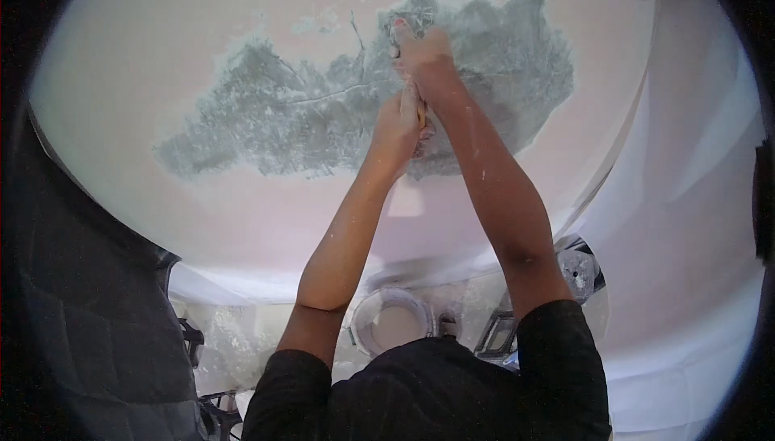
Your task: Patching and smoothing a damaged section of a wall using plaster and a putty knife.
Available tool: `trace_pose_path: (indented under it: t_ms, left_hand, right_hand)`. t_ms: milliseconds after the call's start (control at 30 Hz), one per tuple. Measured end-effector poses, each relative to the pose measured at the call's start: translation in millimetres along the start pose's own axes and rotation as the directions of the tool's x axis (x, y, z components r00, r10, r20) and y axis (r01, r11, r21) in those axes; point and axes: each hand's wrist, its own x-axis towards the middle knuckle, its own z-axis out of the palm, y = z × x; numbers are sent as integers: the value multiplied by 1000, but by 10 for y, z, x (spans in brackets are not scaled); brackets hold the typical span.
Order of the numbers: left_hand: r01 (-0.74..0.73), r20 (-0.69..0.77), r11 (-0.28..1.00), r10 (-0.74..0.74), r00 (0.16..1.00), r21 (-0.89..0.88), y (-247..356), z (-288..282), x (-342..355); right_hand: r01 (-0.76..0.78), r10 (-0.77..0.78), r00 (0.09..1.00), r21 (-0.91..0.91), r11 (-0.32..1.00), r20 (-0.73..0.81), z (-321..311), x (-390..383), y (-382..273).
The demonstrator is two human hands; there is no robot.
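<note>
My left hand (400, 130) is closed on the tan handle (421, 116) of a tool, just below my right hand (426, 58). My right hand is closed around the upper part of the same tool, its thumb pointing up; the tool's head is mostly hidden by my fingers. Both hands are over a rough grey patch (291, 118) with cracks and pale dusty edges on a pale pink board (145, 54). Whether the tool touches the surface I cannot tell.
Below the board, a round bucket (391, 326) with pale contents and a dark frame (494, 334) stand on the spattered floor (226, 328). A grey-smeared round object (581, 275) is at the right. Dark padded fabric (97, 296) hangs left, white sheeting (686, 223) right.
</note>
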Motion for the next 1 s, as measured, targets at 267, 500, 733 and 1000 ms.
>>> trace_pose_path:
  t_ms: [267, 500, 733, 1000]
  left_hand:
    - [0, -16, 1000, 0, 1000, -4, 7, 42, -29]
    - [80, -27, 997, -80, 996, 11, 34, 92, -52]
    - [35, -30, 999, -35, 999, 15, -7, 184, -90]
    - [107, 108, 994, -109, 988, 17, -168, 406, -404]
  right_hand:
    - [51, -52, 998, 9, 999, 30, -67, 0, -15]
    - [-75, 63, 997, 309, 948, 49, -80, -38, -3]
    - [11, -22, 998, 210, 978, 51, -192, -138, 22]
    - [-50, -32, 958, 275, 960, 285, -877, -635, 141]
